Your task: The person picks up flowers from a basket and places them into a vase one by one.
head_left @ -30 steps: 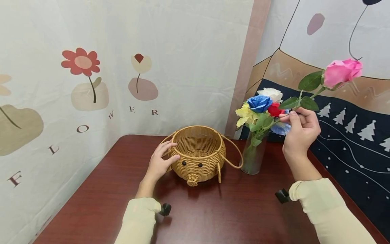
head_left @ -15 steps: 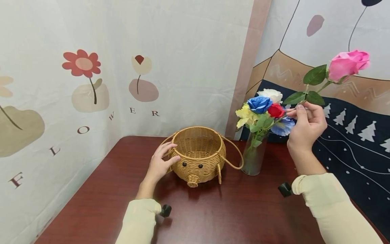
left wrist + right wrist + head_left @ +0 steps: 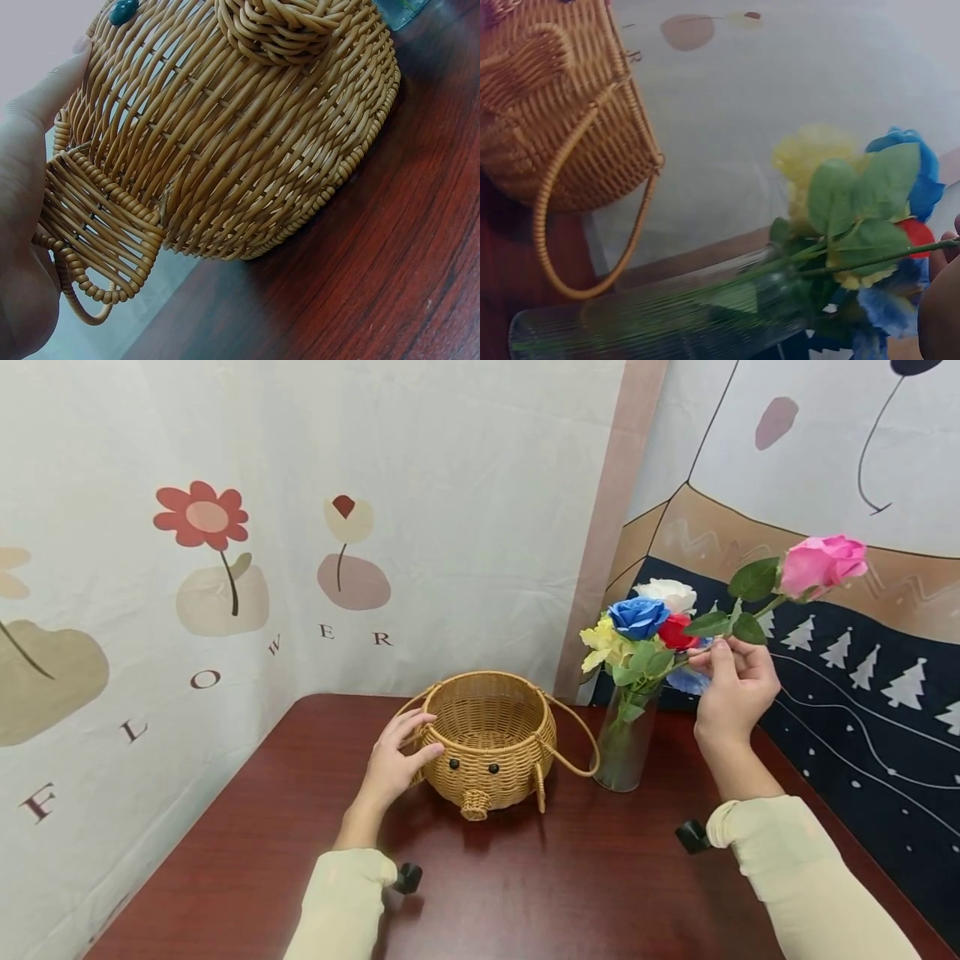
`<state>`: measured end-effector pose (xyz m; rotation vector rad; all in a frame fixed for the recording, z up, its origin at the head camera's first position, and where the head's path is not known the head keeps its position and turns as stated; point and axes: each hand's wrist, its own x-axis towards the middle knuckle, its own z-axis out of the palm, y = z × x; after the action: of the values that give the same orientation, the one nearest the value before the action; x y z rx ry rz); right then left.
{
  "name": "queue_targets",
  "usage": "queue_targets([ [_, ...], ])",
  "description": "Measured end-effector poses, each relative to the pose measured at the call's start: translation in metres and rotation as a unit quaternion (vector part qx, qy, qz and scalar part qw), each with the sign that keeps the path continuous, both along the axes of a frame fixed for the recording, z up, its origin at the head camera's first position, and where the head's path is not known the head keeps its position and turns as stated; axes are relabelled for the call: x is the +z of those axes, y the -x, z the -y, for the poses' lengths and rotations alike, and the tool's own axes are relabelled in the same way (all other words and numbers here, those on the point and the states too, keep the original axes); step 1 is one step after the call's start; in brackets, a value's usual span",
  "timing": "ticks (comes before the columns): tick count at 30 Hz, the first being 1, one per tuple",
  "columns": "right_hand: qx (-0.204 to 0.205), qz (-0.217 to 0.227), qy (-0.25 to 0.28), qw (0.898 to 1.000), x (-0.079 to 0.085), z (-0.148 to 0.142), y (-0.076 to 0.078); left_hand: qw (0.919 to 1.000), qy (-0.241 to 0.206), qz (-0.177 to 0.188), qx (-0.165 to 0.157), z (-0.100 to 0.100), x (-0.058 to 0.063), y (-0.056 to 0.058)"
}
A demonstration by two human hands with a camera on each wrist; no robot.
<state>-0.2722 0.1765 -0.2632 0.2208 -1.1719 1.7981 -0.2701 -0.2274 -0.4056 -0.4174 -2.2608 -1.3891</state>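
My right hand (image 3: 737, 693) pinches the stem of a pink rose (image 3: 823, 566), its bloom tilted up to the right. In the right wrist view, the green stem (image 3: 870, 260) slants from the fingers to the mouth of a clear vase (image 3: 667, 315). White, yellow, red and blue flowers (image 3: 639, 615) fill that vase. My left hand (image 3: 392, 756) rests against the left side of a wicker basket (image 3: 487, 739) with black eyes and a snout. Its fingers reach the rim and its thumb (image 3: 56, 86) lies along the front, beside a woven ear (image 3: 101, 225).
The basket's looped handle (image 3: 581, 727) hangs to the right, close to the vase. Both stand on a dark red table (image 3: 517, 893). A pale printed cloth (image 3: 450, 527) hangs behind, and a dark patterned one (image 3: 862, 727) hangs at the right.
My right hand and the pink rose first rose up and to the right, then came down and left toward the vase. The left hand and basket have stayed in place.
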Motion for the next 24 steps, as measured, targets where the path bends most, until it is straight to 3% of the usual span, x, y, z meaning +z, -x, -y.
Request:
queue_targets([
  [8, -0.014, 0.026, -0.042, 0.999, -0.019, 0.003, 0.008, 1.0, 0.001, 0.001, 0.0, 0.0, 0.001, -0.001],
  [19, 0.009, 0.016, -0.03, 0.999, -0.036, 0.008, 0.013, 1.0, -0.002, 0.0, -0.002, -0.001, 0.002, -0.001],
  [24, -0.015, 0.039, -0.055, 0.998, -0.04, 0.009, 0.016, 1.0, -0.007, 0.002, -0.004, 0.0, 0.002, -0.002],
])
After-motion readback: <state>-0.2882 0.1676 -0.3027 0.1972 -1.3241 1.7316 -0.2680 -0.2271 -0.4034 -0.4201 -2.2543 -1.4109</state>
